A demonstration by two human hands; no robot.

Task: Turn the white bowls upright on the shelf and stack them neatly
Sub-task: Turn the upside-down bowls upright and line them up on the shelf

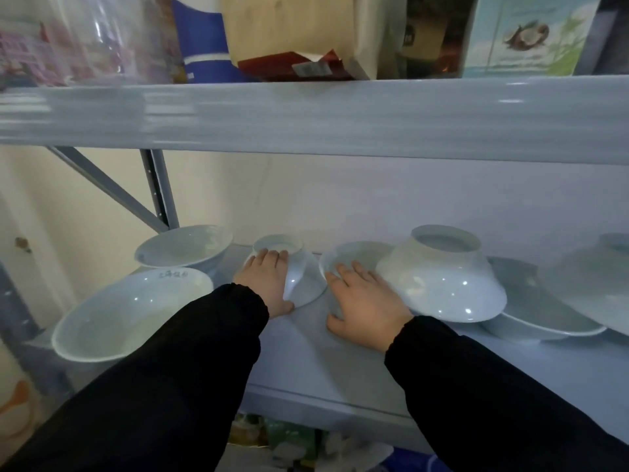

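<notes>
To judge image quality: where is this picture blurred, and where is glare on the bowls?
Head view: motion blur smears the upper shelf edge and the plastic bag at top left; small glints sit on the large overturned bowl; the far-right bowl is soft.

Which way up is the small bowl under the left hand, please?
Upside down: the small bowl has its foot ring facing up and its rim towards the shelf.
</notes>
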